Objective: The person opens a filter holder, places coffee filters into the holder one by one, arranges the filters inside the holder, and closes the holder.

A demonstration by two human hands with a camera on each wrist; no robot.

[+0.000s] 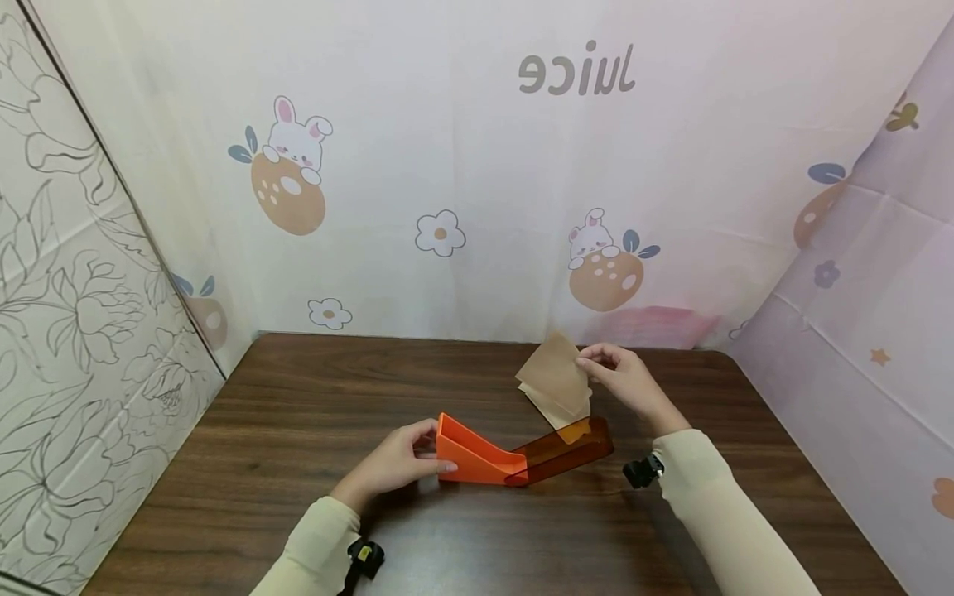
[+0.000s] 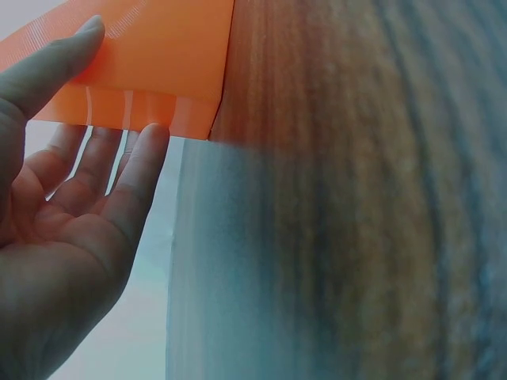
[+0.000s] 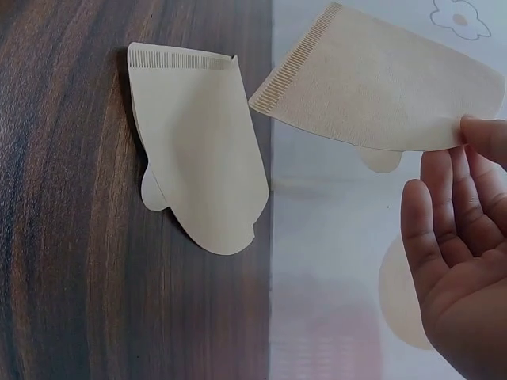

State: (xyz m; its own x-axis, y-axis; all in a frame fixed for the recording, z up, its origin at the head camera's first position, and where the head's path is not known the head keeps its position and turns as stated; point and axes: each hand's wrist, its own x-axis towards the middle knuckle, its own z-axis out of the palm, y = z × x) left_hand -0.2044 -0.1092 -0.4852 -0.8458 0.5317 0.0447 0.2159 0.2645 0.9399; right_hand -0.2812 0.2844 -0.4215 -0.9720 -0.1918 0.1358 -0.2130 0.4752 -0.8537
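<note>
Between the thumb and fingers of my right hand (image 1: 626,385) a tan paper coffee filter (image 3: 380,87) is pinched by its edge, raised off the table. Below it, more coffee filters (image 3: 194,150) lie on the wood, crimped along one side. My left hand (image 1: 395,462) grips the left end of an orange filter holder (image 1: 471,462), thumb on the near face and fingers at the end wall. That holder's translucent brown lid (image 1: 570,463) is swung out to the right, next to the lying filters. In the left wrist view the holder's orange wall (image 2: 166,55) shows in part.
A dark wooden table (image 1: 298,397) carries everything. Behind it hangs a pale curtain (image 1: 387,165) printed with rabbits and fruit, with further patterned panels at the left and right sides. Black wrist cameras sit on both forearms.
</note>
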